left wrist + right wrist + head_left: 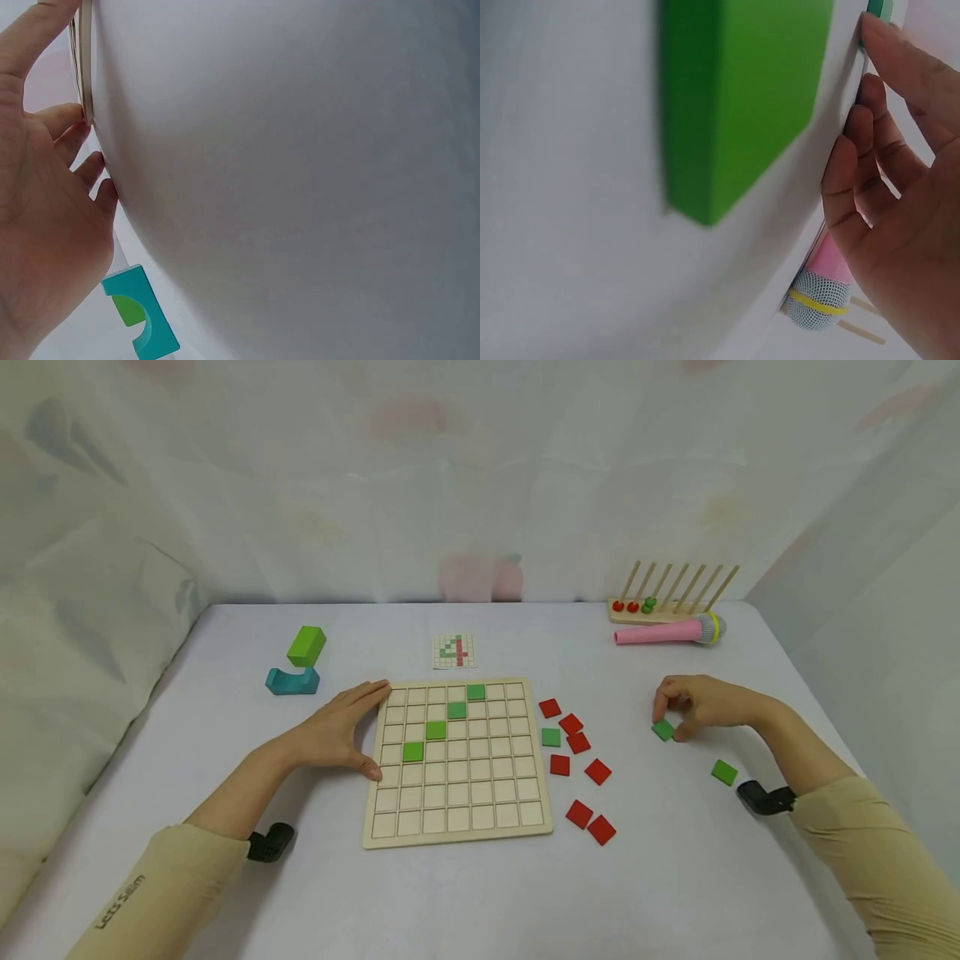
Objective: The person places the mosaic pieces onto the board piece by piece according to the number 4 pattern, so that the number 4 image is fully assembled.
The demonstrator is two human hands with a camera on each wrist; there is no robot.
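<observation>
While the person's left hand (330,732) is resting, fingers spread wide, along the gridded board's (457,771) nine-o'clock edge, the right hand (707,702) is narrowly pinching a green tile (663,731) well out at the board's three o'clock. Red tiles (597,772) are lying between, and a second green piece (724,772) is sitting at the pinched one's four o'clock.

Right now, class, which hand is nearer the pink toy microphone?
The right hand, just in front of the microphone; the left hand is at the left edge of the pale wooden grid board.
</observation>
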